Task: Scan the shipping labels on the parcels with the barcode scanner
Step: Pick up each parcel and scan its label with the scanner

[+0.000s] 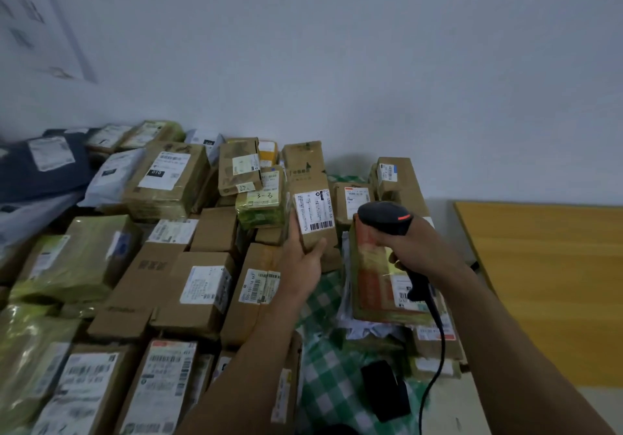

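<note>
Now we hold a small box [308, 185] upright in our left hand [301, 259], fingers and thumb curled round its lower end, so that its shipping label [313, 212] faces outward, uncovered. Our right hand [421, 245] grips the barcode scanner [384, 217] just beside it, head toward the label. Other parcels [199, 286] lie piled alongside, mostly labels up, presumably awaiting scanning.

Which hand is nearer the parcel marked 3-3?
Left. The left hand holds an upright parcel right beside the 3-3 parcel; the right hand grips the barcode scanner farther to the right.
</note>
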### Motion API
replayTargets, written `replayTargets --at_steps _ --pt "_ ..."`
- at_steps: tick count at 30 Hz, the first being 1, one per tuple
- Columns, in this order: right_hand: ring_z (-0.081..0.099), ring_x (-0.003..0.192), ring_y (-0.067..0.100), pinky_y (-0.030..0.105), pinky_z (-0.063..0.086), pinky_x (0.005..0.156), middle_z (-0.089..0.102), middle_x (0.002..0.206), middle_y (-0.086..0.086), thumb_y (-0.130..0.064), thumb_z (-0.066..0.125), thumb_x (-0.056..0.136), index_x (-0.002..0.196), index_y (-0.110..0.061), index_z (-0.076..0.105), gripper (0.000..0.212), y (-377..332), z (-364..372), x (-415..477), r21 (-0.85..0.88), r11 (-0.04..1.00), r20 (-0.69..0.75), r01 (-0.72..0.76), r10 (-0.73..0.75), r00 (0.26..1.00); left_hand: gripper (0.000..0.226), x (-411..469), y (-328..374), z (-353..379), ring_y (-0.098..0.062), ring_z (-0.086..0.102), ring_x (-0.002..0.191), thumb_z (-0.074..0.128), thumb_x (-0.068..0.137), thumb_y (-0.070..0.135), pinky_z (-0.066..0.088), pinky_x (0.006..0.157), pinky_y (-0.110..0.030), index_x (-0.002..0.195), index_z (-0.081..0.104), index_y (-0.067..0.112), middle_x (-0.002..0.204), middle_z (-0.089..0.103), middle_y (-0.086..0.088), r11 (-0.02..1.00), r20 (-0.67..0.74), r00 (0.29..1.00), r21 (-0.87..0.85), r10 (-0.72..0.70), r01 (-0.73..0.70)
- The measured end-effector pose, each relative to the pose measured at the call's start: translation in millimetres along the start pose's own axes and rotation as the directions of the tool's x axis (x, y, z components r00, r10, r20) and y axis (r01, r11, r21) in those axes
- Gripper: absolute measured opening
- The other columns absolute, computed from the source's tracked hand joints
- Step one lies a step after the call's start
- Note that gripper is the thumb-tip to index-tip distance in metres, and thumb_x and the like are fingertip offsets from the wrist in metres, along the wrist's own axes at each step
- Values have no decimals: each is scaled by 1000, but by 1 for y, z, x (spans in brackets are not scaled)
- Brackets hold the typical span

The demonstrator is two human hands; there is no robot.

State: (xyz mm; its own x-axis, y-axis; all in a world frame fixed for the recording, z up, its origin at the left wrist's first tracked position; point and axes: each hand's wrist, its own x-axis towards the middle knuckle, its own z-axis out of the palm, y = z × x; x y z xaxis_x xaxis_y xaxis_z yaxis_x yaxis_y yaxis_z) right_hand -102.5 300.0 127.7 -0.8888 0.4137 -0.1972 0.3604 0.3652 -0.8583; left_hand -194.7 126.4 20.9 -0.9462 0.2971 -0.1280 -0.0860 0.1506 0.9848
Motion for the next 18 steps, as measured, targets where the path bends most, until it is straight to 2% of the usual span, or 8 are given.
replayTargets --at_steps 4,6,8,11,13,15,16,18 --pt "60 56 2 24 51 58 77 88 1 -27 74 96 119 -40 66 28 -14 8 -16 -12 999 34 34 -33 999 93 13 -9 0 -18 54 135 72 90 46 49 110 -55 156 10 61 153 50 3 999 -36 999 18 33 -33" --pt "60 55 4 26 53 56 78 83 1 -24 73 97 111 -41 65 24 -21 12 -24 9 999 67 53 -53 996 99 25 -21 1 -24 51 139 72 79 63 47 110 -59 153 7 67 154 47 0 999 -42 999 20 30 -29" --pt "62 54 3 26 53 56 76 75 -2 -20 72 98 108 -40 64 23 -28 16 -32 28 997 87 70 -72 994 103 34 -29 1 -27 50 140 72 74 64 46 110 -61 151 4 71 155 45 -3 1000 -35 999 19 20 -19" --pt "67 56 1 16 51 54 73 68 -12 -15 72 98 119 -30 66 26 -32 20 -38 49 996 106 79 -84 991 106 38 -27 -2 -29 47 141 69 71 69 46 109 -61 148 -5 73 155 46 -4 998 -44 999 68 13 -10" --pt "65 53 0 12 48 52 71 65 -17 -15 70 99 123 -26 65 28 -34 22 -41 43 997 127 71 -75 989 106 32 -15 -4 -27 45 141 69 74 64 44 113 -58 148 -6 73 154 46 -5 996 -47 999 85 8 -4" --pt "65 53 0 12 47 53 71 66 -21 -16 70 99 126 -25 65 29 -34 22 -43 31 997 128 66 -70 989 103 23 0 -6 -22 40 139 71 87 45 34 119 -44 154 -5 64 155 42 -7 996 -44 999 88 1 3" --pt "65 53 0 12 47 53 70 66 -22 -17 70 99 128 -25 65 30 -35 23 -44 24 998 129 64 -66 989 100 21 5 -7 -18 37 136 70 94 34 30 114 -34 159 -4 56 155 39 -8 995 -41 999 98 -8 12" --pt "65 53 0 15 47 55 69 65 -22 -18 69 100 129 -26 63 31 -36 23 -44 9 998 141 59 -60 988 96 22 6 -6 -14 34 130 67 99 24 30 103 -29 163 -2 45 156 37 -9 991 -41 999 130 -1 6"
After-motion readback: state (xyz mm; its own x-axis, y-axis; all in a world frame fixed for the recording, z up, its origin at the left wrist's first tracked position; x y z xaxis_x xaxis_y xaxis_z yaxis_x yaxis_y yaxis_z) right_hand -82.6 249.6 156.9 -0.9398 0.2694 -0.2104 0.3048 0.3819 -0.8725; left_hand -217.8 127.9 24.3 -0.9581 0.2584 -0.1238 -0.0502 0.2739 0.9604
